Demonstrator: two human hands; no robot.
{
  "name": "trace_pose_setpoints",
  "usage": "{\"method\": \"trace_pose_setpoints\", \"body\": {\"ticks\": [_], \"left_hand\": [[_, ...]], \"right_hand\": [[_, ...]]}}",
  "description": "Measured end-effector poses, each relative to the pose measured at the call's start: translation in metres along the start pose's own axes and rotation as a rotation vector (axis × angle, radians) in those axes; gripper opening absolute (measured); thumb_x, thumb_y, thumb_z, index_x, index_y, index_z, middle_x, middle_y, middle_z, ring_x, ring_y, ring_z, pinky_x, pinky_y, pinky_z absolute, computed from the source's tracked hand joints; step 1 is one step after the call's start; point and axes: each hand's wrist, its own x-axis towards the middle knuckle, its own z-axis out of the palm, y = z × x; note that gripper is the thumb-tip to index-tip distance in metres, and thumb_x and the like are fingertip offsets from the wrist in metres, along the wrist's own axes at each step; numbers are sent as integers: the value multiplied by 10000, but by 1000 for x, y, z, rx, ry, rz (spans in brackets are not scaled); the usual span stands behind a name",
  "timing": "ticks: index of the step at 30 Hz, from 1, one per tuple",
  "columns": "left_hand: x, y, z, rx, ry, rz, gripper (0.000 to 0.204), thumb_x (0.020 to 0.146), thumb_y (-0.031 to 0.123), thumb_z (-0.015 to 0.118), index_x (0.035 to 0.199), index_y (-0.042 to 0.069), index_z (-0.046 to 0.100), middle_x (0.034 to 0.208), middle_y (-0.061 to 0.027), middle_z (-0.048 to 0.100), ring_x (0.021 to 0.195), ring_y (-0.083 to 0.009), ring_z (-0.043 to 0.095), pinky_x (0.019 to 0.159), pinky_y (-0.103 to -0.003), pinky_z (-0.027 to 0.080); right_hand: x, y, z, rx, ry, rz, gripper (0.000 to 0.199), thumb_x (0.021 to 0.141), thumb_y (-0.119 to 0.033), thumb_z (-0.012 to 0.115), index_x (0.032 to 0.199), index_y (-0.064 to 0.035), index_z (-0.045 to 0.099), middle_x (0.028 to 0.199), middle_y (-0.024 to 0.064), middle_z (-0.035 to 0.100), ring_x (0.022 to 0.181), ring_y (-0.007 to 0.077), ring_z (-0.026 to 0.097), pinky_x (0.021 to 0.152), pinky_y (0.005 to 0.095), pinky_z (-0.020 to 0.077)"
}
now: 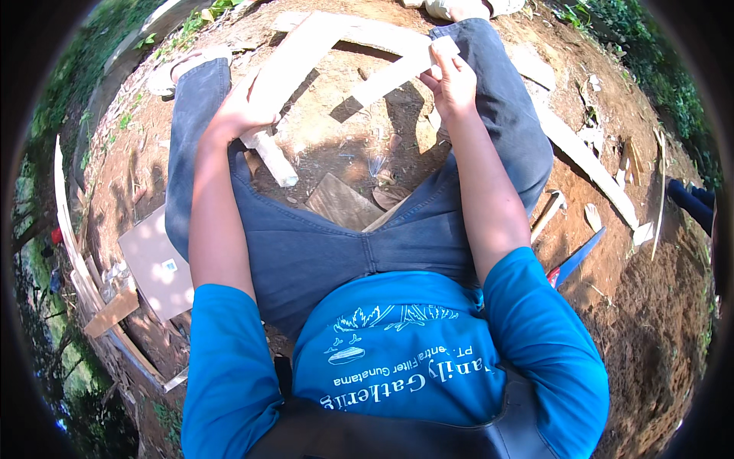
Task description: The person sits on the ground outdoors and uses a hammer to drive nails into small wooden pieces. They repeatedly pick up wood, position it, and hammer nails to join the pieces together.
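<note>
A: What has the left hand (243,112) got?
B: It's clamped on the near end of a long pale board (302,57), slanting toward the far right.
A: And the right hand (454,83)?
B: Closed on the right end of a shorter pale piece (391,77), well apart from the board.
A: Any tools?
B: A hammer (546,219) on the soil (650,306), near right.
</note>
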Motion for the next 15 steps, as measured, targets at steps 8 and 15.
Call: {"method": "trace_pose_setpoints", "body": {"ticks": [8,15], "left_hand": [[2,-24,7,118,25,62,1096,576,251,872,1521,25,365,1519,-192,431,1430,-309,394,1182,-395,322],[-17,-3,13,369,-11,-27,1025,593,254,810,1493,14,382,1451,-246,481,1353,-379,460,1138,-411,381]], "right_hand": [[-1,37,17,20,-42,118,249,1013,-245,609,1193,-76,576,1031,21,660,906,133,662,757,330,583],[-4,102,48,-380,-264,228,393,997,-268,604,1325,-56,561,1141,71,659,959,140,628,835,322,529]]}}
